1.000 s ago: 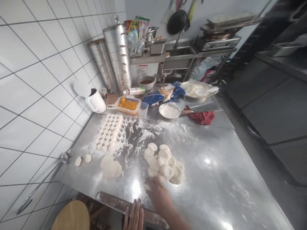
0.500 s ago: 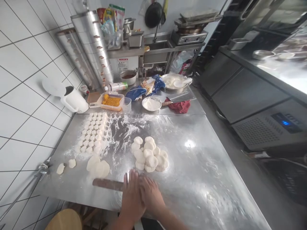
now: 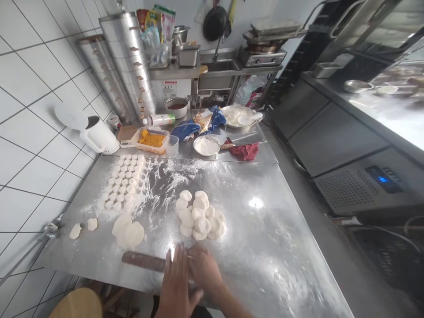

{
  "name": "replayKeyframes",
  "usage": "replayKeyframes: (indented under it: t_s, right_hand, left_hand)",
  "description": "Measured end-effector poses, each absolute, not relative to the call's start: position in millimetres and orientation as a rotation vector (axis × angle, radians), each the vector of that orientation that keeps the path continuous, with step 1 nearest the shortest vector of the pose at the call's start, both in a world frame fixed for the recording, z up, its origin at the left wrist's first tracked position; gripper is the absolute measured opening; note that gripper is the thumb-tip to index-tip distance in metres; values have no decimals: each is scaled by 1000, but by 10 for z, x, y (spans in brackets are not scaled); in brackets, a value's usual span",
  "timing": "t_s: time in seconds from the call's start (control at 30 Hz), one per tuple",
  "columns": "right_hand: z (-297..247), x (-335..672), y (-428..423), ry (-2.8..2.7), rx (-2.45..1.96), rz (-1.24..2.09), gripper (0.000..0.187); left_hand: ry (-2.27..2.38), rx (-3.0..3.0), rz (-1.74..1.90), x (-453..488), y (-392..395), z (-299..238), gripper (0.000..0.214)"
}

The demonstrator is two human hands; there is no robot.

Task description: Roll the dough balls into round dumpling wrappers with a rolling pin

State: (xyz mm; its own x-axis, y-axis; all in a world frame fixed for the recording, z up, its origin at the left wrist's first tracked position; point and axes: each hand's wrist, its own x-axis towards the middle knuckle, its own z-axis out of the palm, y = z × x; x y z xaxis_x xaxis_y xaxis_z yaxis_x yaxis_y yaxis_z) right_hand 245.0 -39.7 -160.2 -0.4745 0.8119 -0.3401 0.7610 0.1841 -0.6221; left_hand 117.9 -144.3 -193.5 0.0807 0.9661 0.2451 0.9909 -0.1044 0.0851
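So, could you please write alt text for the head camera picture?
The left hand and right hand rest side by side on a dark rolling pin on a floured steel table. Beyond lie a pile of dough rounds and rows of small dough pieces.

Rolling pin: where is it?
Head view: the rolling pin lies along the near edge of the steel table, left of centre, its right end under the left hand and right hand, nearer the person than the dough rounds and flat wrappers.

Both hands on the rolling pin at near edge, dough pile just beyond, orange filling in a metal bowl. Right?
No: head view shows the orange filling in a clear plastic tub. Left hand, right hand, rolling pin, dough pile: correct.
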Motion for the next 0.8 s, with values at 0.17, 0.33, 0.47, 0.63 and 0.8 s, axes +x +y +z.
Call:
replayKeyframes:
  t_s: [0.17, 0.33, 0.47, 0.63, 0.8]
  right_hand:
    - [-1595, 2580, -532, -2167, -1664, 1229, 43]
    - [-1645, 2550, -364, -2147, -1595, 1285, 28]
    - [-1557, 2656, -447, -2057, -1673, 1299, 41]
    - [-1560, 2666, -443, -2090, -1622, 1311, 34]
    - [-1542, 2739, -425, -2065, -1673, 1316, 34]
  left_hand:
    - [-1848, -2135, -467, 1226, -1635, -1958, 101]
    - [-2064, -2274, -353, 1280, -1381, -2004, 105]
    - [-1859, -2072, -536, 1386, -1719, -2121, 101]
    - [-2025, -2266, -458, 1360, -1501, -2050, 102]
    - [-1861, -2122, -536, 1395, -1649, -2063, 100]
